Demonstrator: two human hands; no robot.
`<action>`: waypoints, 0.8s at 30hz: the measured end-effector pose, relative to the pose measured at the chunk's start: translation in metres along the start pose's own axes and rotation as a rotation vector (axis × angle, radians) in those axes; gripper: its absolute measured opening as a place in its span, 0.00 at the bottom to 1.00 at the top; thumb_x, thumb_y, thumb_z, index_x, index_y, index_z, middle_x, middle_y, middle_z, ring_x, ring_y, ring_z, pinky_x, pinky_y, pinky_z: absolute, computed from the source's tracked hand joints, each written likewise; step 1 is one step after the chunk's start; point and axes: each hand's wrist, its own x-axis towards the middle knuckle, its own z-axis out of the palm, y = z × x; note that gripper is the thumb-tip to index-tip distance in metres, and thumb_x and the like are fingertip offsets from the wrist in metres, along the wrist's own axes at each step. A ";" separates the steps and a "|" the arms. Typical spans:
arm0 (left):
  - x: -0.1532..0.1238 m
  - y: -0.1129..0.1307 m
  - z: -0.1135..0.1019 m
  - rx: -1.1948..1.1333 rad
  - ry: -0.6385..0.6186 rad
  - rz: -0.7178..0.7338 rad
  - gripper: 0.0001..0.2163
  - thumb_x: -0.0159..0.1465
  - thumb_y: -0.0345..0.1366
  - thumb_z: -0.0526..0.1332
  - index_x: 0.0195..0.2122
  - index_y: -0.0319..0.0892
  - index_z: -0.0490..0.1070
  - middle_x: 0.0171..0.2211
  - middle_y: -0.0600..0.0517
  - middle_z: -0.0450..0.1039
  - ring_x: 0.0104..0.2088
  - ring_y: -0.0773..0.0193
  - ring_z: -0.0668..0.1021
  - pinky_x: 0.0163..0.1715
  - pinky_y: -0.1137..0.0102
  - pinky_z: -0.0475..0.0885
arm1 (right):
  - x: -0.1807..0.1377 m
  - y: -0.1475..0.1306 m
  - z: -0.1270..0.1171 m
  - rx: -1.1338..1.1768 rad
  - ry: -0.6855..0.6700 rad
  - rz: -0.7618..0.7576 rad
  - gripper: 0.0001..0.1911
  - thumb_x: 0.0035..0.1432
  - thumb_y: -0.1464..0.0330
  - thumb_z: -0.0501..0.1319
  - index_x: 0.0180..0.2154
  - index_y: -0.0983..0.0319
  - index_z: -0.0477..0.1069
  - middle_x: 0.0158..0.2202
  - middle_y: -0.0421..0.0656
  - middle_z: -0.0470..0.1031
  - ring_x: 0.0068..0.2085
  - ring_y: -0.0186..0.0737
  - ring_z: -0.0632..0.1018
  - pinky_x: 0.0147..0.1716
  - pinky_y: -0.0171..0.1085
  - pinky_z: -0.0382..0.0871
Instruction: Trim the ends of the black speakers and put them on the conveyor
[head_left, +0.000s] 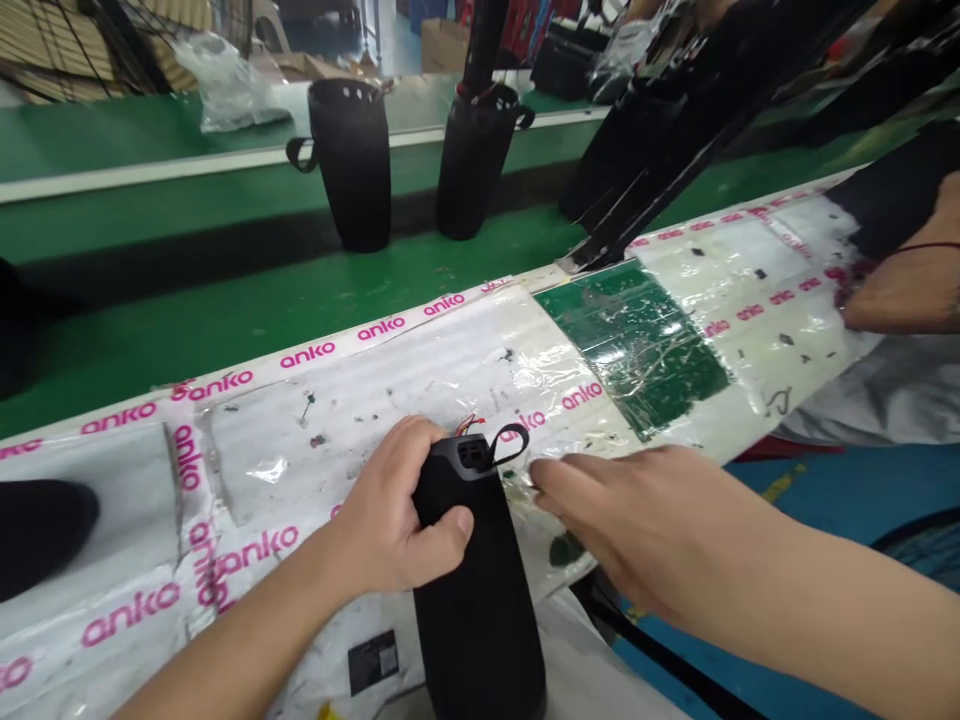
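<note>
While left grip clasps matte cylinder, right grip curls near strap loop.

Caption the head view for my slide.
Left hand grips a black case with a looped strap; right hand close beside it.

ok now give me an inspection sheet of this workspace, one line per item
Surface: pale worktop covered in clear plastic, with pink-lettered "anko" tape.
Things in hand: black case, with a strap loop at its far end.
Clutter: small dark scraps and a black square piece.
Hands: left hand grips the case; right hand is near the loop, any hold unclear.
Cables: thin wires at the case's far end.
Surroundings: green strip beyond, bearing upright black containers; another person's arm at the right.
</note>
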 end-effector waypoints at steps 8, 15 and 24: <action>-0.006 0.020 0.013 0.086 0.054 -0.109 0.15 0.65 0.40 0.61 0.50 0.45 0.60 0.42 0.47 0.67 0.43 0.50 0.74 0.42 0.52 0.73 | -0.032 -0.046 0.031 0.711 0.233 0.359 0.18 0.71 0.58 0.61 0.57 0.54 0.61 0.32 0.36 0.79 0.27 0.41 0.79 0.21 0.35 0.70; -0.004 0.016 -0.002 -0.045 -0.155 -0.136 0.31 0.62 0.36 0.66 0.63 0.50 0.54 0.59 0.43 0.61 0.62 0.43 0.67 0.60 0.43 0.68 | -0.043 -0.030 0.063 1.379 0.243 0.749 0.14 0.71 0.54 0.59 0.51 0.54 0.65 0.36 0.41 0.70 0.36 0.43 0.75 0.33 0.37 0.74; -0.006 -0.009 0.008 -0.265 -0.153 -0.088 0.26 0.67 0.46 0.70 0.63 0.57 0.61 0.58 0.48 0.61 0.62 0.48 0.65 0.62 0.50 0.65 | -0.047 -0.013 0.067 1.634 0.195 0.827 0.30 0.58 0.42 0.69 0.54 0.50 0.68 0.36 0.37 0.68 0.34 0.40 0.69 0.35 0.37 0.69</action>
